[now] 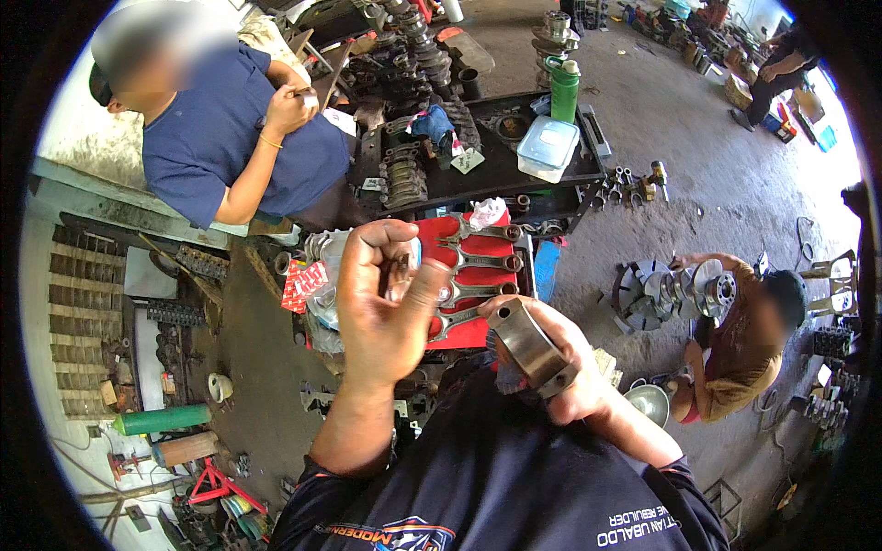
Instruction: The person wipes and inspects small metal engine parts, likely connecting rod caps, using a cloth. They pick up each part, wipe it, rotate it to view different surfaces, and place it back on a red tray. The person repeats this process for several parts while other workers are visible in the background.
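A person in a dark shirt stands over a red tray [432, 237] that carries a row of steel connecting rods [478, 275]; everything else is placed from that tray. Just in front of the tray, on its near right corner, the right hand [562, 367] is clenched around a curved grey metal bearing cap [531, 347], with a scrap of dark cloth [503, 372] pressed under it. Near the tray's left edge the left hand [390, 308] is raised with fingers curled and thumb pressed in, pinching something small that cannot be made out. Behind the tray sits a black workbench [487, 170] crowded with engine parts, a clear plastic lidded box [548, 147] and a green flask [564, 90]. To the tray's far left a person in a blue shirt [230, 138] leans by the bench, hand lifted. To the right of the tray, on the bare, oil-stained concrete floor [680, 119], another person crouches beside a crankshaft [684, 289] lying on its side. Below and left of the tray the floor holds a green gas cylinder [163, 420] and scattered metal parts.
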A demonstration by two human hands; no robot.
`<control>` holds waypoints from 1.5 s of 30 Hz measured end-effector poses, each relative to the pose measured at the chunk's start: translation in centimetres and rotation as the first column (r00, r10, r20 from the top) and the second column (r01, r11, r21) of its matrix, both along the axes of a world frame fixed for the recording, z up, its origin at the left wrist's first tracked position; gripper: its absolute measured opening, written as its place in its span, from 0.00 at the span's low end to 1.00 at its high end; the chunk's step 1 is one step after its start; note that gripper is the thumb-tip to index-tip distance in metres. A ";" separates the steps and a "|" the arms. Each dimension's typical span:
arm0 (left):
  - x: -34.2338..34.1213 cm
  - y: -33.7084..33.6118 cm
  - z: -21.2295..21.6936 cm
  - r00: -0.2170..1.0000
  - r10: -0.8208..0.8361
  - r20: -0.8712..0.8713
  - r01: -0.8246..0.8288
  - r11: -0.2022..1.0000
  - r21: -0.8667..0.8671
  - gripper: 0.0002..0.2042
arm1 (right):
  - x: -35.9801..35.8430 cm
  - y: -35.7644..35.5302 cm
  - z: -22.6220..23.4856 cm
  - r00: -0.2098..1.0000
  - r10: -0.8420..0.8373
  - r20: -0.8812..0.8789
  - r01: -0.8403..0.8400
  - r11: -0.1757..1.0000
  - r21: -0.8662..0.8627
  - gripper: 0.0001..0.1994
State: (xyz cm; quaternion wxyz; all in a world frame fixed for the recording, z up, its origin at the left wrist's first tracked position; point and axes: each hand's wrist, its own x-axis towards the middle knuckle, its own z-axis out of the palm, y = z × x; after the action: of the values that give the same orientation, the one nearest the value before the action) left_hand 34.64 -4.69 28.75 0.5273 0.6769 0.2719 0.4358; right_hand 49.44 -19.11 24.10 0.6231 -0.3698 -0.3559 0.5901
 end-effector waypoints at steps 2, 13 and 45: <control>-1.1 0.0 1.0 0.997 -0.082 0.009 0.080 0.944 -0.320 0.11 | 0.2 0.2 0.1 0.999 -0.052 -0.006 0.052 0.998 -0.036 0.68; 0.5 -1.8 -0.5 0.918 -0.299 -0.260 0.271 0.953 -0.137 0.35 | 0.8 0.9 -0.4 0.966 -0.067 -0.251 0.062 0.998 -0.028 0.49; 1.3 -4.4 4.7 0.830 -0.372 -0.415 0.523 0.778 0.348 0.09 | 1.7 1.4 -1.8 0.793 0.188 -0.580 -0.324 0.936 -0.139 0.52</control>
State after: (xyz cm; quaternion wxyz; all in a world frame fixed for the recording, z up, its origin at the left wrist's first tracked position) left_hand 35.98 -9.11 33.47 0.3945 0.8866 0.0756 0.2292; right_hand 51.14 -17.69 22.34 0.5660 -0.1995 -0.1343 0.7886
